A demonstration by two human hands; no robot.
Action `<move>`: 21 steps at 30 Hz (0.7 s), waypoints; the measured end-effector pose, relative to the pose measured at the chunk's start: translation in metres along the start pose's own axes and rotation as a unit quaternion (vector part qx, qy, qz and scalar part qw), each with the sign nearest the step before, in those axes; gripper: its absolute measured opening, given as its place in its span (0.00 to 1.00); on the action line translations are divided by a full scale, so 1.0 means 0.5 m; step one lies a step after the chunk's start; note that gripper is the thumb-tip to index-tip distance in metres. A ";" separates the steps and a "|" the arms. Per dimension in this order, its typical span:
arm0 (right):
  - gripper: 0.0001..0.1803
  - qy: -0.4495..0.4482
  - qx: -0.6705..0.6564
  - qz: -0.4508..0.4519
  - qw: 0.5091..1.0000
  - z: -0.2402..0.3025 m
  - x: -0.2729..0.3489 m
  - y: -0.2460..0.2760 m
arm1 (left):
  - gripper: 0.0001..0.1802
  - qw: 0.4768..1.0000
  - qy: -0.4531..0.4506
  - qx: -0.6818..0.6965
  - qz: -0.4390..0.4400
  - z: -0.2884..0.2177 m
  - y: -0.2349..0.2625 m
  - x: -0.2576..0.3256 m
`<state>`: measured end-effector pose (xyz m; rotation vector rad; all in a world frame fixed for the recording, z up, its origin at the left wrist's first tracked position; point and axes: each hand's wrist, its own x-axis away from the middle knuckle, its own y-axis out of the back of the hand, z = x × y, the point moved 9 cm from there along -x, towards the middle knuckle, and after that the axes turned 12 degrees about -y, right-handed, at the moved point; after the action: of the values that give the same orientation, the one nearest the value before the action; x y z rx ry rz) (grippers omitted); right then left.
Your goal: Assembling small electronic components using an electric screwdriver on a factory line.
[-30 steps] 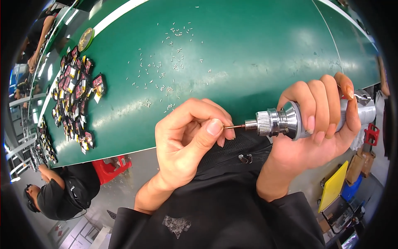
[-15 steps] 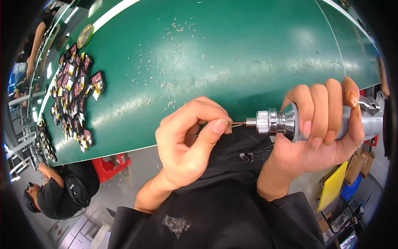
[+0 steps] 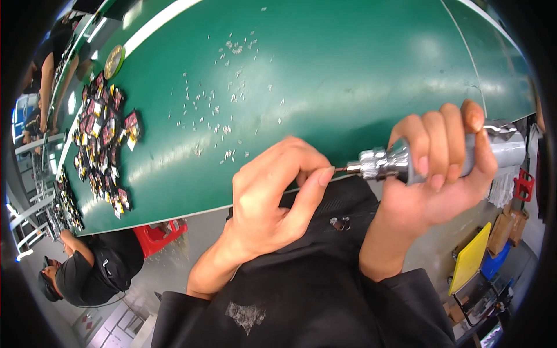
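Note:
My right hand [image 3: 432, 191] is wrapped round a grey electric screwdriver [image 3: 373, 164] with a silver ribbed chuck, held level above the table's front edge. A thin dark bit [image 3: 342, 169] sticks out of the chuck to the left. My left hand [image 3: 270, 200] pinches the tip of that bit between thumb and forefinger. Whether a small piece sits between those fingertips is hidden. Beyond the hands, many tiny silvery pin-like pieces [image 3: 235, 87] lie scattered on the green table [image 3: 360, 75].
At the left lies a heap of small black modules [image 3: 101, 136] with pink and yellow parts. Behind it rests a round disc-like roll [image 3: 115, 62]. A person in black [image 3: 98, 267] sits by a red stool [image 3: 159, 236] at lower left. A yellow panel [image 3: 469, 258] stands at lower right.
The screwdriver has shifted slightly left and up with my right hand. My left hand has moved a little right, its fingertips now nearer the chuck. The view has turned slightly.

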<state>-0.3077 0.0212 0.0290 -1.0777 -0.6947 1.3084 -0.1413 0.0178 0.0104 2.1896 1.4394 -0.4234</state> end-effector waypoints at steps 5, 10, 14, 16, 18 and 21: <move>0.06 0.010 -0.003 -0.093 0.996 0.012 0.001 0.062 | 0.11 0.988 -0.037 -0.117 0.089 -0.022 0.004 -0.055; 0.05 0.035 0.000 -0.117 0.993 0.024 -0.009 0.104 | 0.07 0.981 -0.015 -0.137 0.137 -0.003 0.019 -0.199; 0.05 0.025 -0.010 -0.146 0.989 0.013 -0.022 0.127 | 0.09 0.891 -0.134 -0.400 0.165 0.084 -0.008 -0.383; 0.05 0.017 0.000 -0.153 0.988 0.011 -0.016 0.122 | 0.11 0.870 -0.117 -0.464 0.117 0.168 0.028 -0.477; 0.05 0.004 0.002 -0.147 0.989 0.006 -0.024 0.129 | 0.29 0.840 0.006 -0.525 0.136 0.287 0.042 -0.543; 0.05 -0.013 0.020 -0.144 0.989 0.004 -0.025 0.132 | 0.32 0.827 0.018 -0.544 0.144 0.347 0.002 -0.595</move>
<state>-0.3388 0.0047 -0.0282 -0.8930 -0.8080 1.0838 -0.2579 -0.3062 0.0149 1.3847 0.9289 0.4716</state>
